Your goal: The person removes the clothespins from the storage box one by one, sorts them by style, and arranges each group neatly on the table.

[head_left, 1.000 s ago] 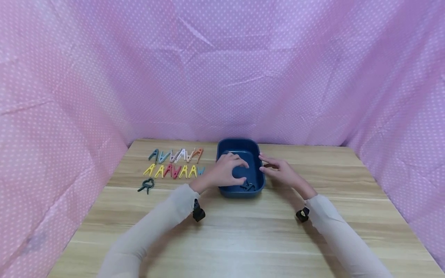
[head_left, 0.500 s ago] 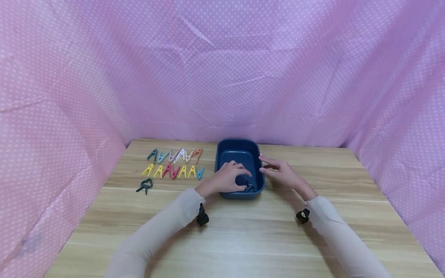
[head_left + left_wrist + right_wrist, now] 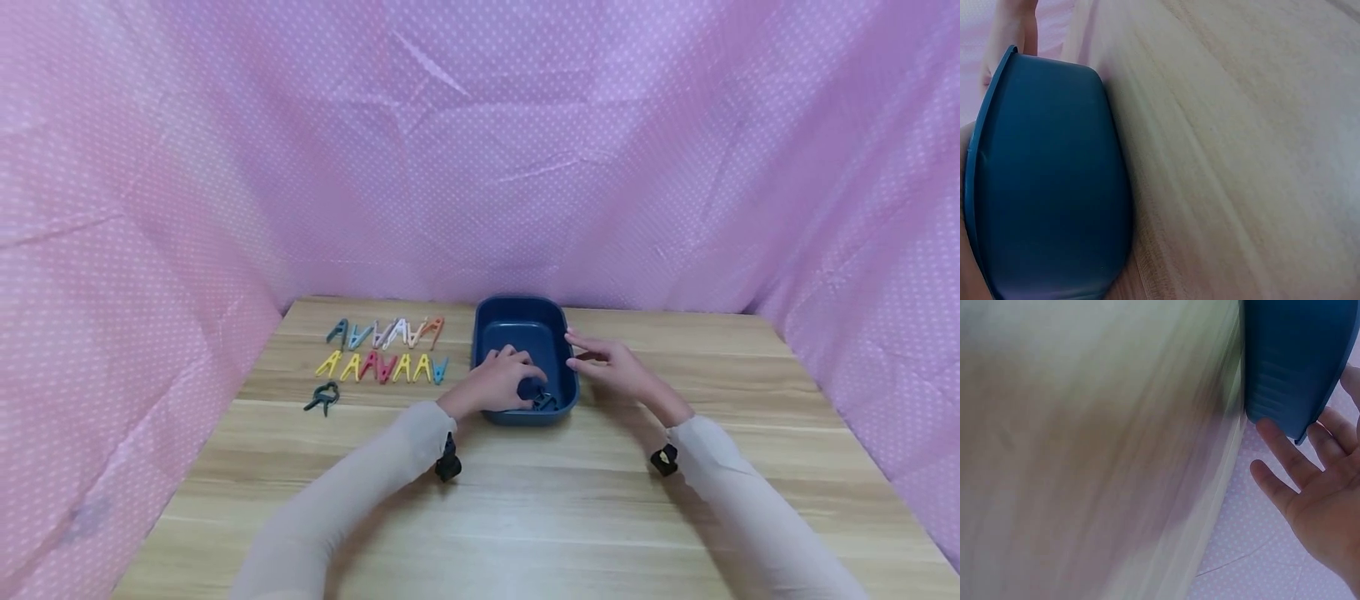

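A dark blue plastic bin (image 3: 520,332) stands on the wooden table, with dark clips (image 3: 546,402) lying in its near right corner. My left hand (image 3: 500,383) reaches over the left wall into the bin. Its fingers are bent, and a gap shows between them and the thumb, beside the dark clips; no clip is visibly gripped. The left wrist view shows the bin's outer wall (image 3: 1047,175), with that hand's fingers hidden. At the bin's right side, my right hand (image 3: 611,367) touches the rim with extended fingers, and in the right wrist view those fingers are spread.
Left of the bin lie two rows of coloured clothespins, including an orange clothespin (image 3: 434,330), a yellow clothespin (image 3: 329,363) and a blue clothespin (image 3: 439,371). A dark green clip (image 3: 324,397) lies in front of them. A pink dotted curtain (image 3: 525,167) surrounds the table (image 3: 510,517).
My left hand has gone down and nearer within the bin, its fingers closer to the dark clips. The right hand stays at the rim. The head view has shifted slightly.
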Motion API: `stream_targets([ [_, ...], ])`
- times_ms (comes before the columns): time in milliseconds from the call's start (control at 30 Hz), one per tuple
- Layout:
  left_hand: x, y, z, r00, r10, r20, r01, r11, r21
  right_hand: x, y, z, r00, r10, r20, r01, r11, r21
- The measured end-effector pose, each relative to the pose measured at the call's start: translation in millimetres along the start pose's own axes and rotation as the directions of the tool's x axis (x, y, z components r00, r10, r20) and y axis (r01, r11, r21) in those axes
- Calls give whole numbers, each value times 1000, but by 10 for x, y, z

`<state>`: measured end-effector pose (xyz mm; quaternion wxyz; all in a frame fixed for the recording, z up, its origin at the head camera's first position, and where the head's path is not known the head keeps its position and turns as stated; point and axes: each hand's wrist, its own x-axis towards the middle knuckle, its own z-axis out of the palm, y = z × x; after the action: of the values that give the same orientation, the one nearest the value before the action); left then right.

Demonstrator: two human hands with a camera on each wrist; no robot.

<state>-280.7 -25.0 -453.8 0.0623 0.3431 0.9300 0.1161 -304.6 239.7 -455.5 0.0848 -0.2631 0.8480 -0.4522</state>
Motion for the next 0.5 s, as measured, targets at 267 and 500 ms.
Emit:
stream_targets([
  [267,35,12,27,999,-19,39,17,997,69,-19,11,9,1000,10,-12,-10,1000,-4],
  [500,52,9,53,999,-49,21,48,997,54,-18,7,7,1000,0,-15,-1,1000,-12],
])
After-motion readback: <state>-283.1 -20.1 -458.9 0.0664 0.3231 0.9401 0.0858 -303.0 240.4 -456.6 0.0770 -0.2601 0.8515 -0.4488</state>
